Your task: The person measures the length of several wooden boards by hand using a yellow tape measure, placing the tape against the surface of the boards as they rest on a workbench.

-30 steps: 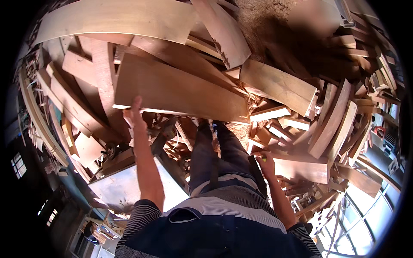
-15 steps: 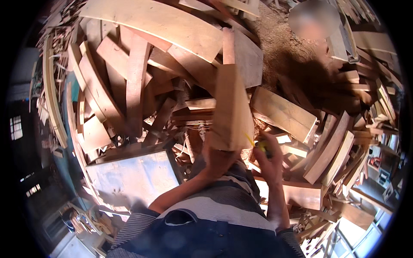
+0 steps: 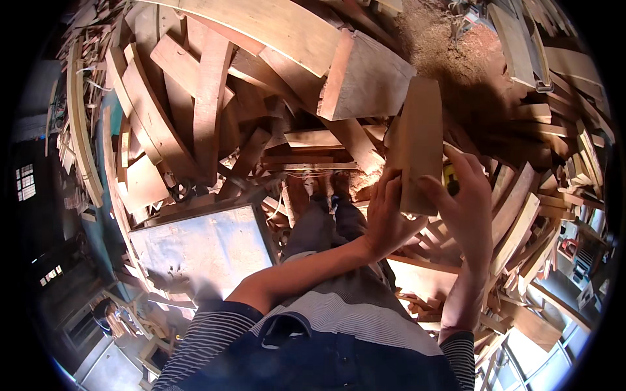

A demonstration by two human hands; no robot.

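Note:
A thick, pale wooden block [image 3: 420, 150] stands on end in front of me, a little right of the middle. My left hand [image 3: 390, 212] is closed on its near left side, with the fingers up along the wood and the thumb under the near end. On the block's other side my right hand [image 3: 466, 202] is curled round a small yellow and black tape measure [image 3: 450, 178], mostly hidden by the fingers. The right thumb rests against the block's right face. No drawn-out blade shows.
Curved and straight boards [image 3: 208, 98] lie heaped ahead and to the left. A wide, thick wood piece [image 3: 372, 75] sits just beyond the block. A pale, flat-topped box [image 3: 202, 251] is at my left. Sawdust [image 3: 440, 45] covers the far right, and more offcuts [image 3: 515, 221] pile up at my right.
Both hands and the wooden block have moved right. The tape measure's yellow blade, visible before, no longer shows. A blurred head at the far right has gone from view.

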